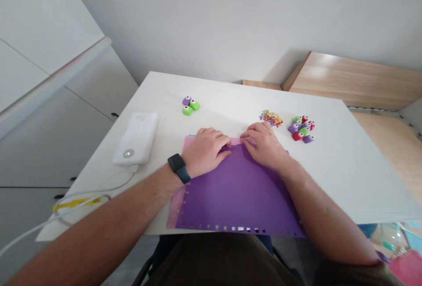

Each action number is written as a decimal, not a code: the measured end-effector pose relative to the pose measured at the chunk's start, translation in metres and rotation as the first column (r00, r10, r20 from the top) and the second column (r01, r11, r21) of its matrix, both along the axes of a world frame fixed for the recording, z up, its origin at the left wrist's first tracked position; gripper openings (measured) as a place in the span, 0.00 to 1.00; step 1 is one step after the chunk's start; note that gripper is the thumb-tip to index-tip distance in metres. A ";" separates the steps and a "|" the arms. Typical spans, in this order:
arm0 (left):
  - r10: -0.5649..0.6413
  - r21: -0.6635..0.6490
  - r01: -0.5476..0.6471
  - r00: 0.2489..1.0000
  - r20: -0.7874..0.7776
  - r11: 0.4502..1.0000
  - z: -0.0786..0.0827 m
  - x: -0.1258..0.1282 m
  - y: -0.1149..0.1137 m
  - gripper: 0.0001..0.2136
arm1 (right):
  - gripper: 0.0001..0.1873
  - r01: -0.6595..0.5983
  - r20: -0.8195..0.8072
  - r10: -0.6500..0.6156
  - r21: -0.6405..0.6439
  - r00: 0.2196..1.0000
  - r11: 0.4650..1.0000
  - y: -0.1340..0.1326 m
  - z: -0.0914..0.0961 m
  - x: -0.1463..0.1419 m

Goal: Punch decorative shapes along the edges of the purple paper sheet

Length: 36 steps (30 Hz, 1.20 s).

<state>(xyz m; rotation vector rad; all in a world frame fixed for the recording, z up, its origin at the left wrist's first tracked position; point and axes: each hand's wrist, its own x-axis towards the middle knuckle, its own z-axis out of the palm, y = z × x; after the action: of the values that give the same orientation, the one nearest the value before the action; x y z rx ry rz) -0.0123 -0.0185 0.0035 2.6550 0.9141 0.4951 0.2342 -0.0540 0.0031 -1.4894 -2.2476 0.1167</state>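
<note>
My left hand and my right hand rest side by side on the far edge of a purple paper sheet, their fingers curled over it. A pink paper sheet lies under the purple one and shows along its left and far edges. Small punched holes run along the purple sheet's near edge. A black smartwatch sits on my left wrist. Nearest my right hand lies a heap of tiny multicoloured paper cut-outs.
Several green, purple and red craft punches stand at the right, with a smaller group at the far left. A white power bank with a white cable lies at the left of the white table.
</note>
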 end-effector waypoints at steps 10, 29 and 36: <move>-0.003 0.005 0.003 1.000 0.008 1.000 -0.002 0.000 0.001 0.05 | 0.06 0.075 -0.079 -0.070 0.065 0.994 0.995 0.004 -0.002 0.007; 0.002 -0.005 -0.002 1.000 0.008 1.000 -0.004 0.000 0.002 0.06 | 0.10 0.537 0.007 -0.545 0.157 0.839 0.829 0.028 -0.006 0.074; 0.008 0.001 -0.008 1.000 0.006 1.000 -0.003 -0.001 0.003 0.07 | 0.14 0.547 0.040 -0.560 0.163 0.828 0.821 0.030 -0.010 0.082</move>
<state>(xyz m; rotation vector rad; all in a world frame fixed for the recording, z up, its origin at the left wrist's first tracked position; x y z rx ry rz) -0.0130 -0.0158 0.0003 2.6505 0.9239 0.5048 0.3164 -0.0243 -0.0067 -2.0271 -1.7389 -0.2904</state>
